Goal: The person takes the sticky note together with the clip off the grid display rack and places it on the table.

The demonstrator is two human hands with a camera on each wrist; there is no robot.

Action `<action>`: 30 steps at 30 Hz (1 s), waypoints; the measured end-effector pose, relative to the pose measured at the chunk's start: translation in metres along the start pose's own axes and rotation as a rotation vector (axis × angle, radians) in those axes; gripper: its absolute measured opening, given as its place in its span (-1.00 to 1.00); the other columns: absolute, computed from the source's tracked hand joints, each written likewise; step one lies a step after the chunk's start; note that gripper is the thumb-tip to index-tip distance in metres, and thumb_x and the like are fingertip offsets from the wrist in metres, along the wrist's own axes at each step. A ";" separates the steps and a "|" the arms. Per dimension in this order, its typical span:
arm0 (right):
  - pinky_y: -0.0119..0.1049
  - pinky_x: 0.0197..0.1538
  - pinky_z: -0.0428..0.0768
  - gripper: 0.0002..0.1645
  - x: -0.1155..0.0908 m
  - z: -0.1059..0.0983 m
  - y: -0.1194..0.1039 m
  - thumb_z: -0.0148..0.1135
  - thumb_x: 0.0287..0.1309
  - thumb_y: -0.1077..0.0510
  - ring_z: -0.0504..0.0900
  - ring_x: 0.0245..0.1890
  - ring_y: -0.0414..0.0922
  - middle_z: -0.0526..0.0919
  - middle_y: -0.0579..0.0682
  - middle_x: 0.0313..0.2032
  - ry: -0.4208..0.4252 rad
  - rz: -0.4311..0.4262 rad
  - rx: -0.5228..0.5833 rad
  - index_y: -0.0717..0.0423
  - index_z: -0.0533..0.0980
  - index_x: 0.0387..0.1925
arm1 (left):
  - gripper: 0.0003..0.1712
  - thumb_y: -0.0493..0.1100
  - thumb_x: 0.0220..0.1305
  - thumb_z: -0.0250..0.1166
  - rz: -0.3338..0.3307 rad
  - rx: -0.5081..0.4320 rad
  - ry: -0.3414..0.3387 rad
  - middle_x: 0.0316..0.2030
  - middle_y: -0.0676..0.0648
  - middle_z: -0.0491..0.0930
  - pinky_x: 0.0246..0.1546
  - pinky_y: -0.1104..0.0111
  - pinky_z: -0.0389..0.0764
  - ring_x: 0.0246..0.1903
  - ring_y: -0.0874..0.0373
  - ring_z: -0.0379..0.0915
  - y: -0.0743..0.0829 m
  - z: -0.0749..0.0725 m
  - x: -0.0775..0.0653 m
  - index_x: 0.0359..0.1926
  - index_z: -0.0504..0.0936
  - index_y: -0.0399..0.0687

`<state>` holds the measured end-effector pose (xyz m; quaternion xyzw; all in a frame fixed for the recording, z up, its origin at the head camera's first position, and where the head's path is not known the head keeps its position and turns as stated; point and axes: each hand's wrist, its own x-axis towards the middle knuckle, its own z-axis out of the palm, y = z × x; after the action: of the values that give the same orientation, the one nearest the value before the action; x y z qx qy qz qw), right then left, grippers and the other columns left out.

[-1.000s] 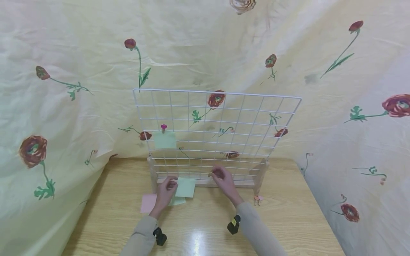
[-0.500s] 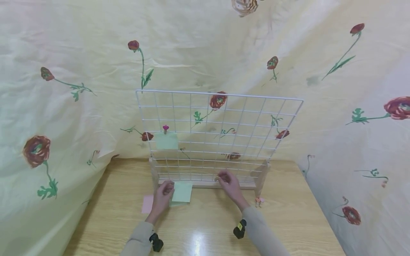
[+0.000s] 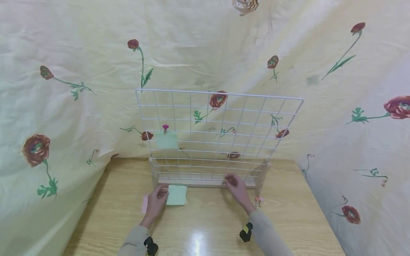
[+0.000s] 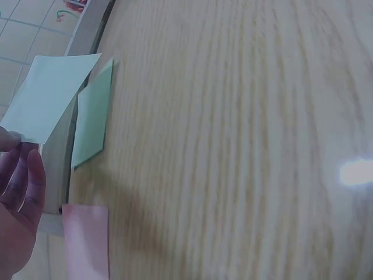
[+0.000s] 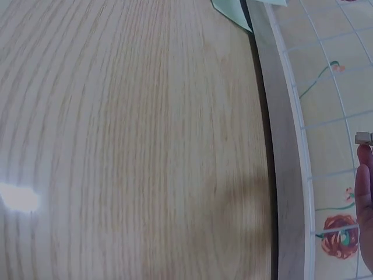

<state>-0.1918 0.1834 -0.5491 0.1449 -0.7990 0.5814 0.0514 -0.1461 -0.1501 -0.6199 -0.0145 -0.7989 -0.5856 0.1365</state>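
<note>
My left hand [image 3: 157, 202] pinches a pale green paper note [image 4: 52, 96] by its edge between thumb and fingers, raised in front of the wooden base of a white wire grid [image 3: 205, 132]. Below it in the left wrist view, another green note [image 4: 93, 119] lies on the table, with a pink note [image 4: 86, 240] close to the wrist. Farther right, my right hand [image 3: 237, 189] holds a small wooden clothespin [image 5: 362, 139] near the grid's lower wires; only its tip shows in the right wrist view. A green note [image 3: 167, 140] hangs on the grid's left under a clothespin with a pink heart [image 3: 165, 127].
Small clothespins with orange and pink ornaments [image 3: 258, 201] lie by the grid's right foot. Wooden feet [image 3: 262, 177] hold the grid up on the wood-grain table [image 3: 205, 227]. Flower-printed cloth [image 3: 198, 46] hangs behind and at both sides.
My left hand has moved left and toward me with the green note, now overlapping the one on the table in the head view. My right hand has shifted right and slightly down.
</note>
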 end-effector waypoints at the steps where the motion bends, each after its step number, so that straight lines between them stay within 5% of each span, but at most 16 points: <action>1: -0.17 0.00 0.61 -0.76 -0.001 -0.001 0.001 0.16 0.19 0.45 0.59 -0.09 0.26 0.58 0.38 -0.14 0.003 0.005 -0.005 0.53 0.45 -0.11 | -0.68 -0.49 0.18 0.26 -0.003 0.002 0.007 -0.27 -0.22 0.64 -0.26 0.36 0.65 -0.28 -0.08 0.58 -0.001 -0.001 -0.001 -0.04 0.58 -0.22; 15: -0.44 -0.11 0.56 -0.77 -0.011 -0.029 0.012 0.18 0.21 0.42 0.61 -0.19 0.06 0.61 0.31 -0.18 0.038 0.032 -0.117 0.49 0.48 -0.11 | -0.67 -0.48 0.20 0.25 -0.104 0.061 0.048 -0.25 -0.18 0.63 -0.24 0.42 0.62 -0.23 -0.03 0.56 -0.008 -0.019 -0.009 -0.01 0.58 -0.22; 25: -0.40 -0.01 0.52 -0.75 -0.018 -0.049 0.019 0.16 0.22 0.42 0.57 -0.07 0.21 0.57 0.34 -0.10 0.022 0.082 -0.133 0.49 0.45 -0.07 | -0.70 -0.49 0.20 0.24 -0.086 0.030 0.073 -0.26 -0.28 0.63 -0.30 0.44 0.63 -0.28 0.01 0.57 -0.013 -0.033 -0.014 -0.03 0.57 -0.30; 30: -0.41 -0.05 0.54 -0.77 -0.023 -0.058 0.046 0.19 0.24 0.37 0.60 -0.12 0.04 0.62 0.23 -0.13 0.049 0.074 -0.183 0.39 0.49 -0.08 | -0.70 -0.54 0.15 0.25 -0.059 0.064 0.111 -0.32 -0.28 0.64 -0.35 0.44 0.64 -0.34 0.02 0.59 -0.016 -0.040 -0.015 -0.07 0.58 -0.32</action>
<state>-0.1882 0.2551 -0.5789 0.0959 -0.8521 0.5108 0.0625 -0.1262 -0.1900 -0.6271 0.0460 -0.8086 -0.5633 0.1637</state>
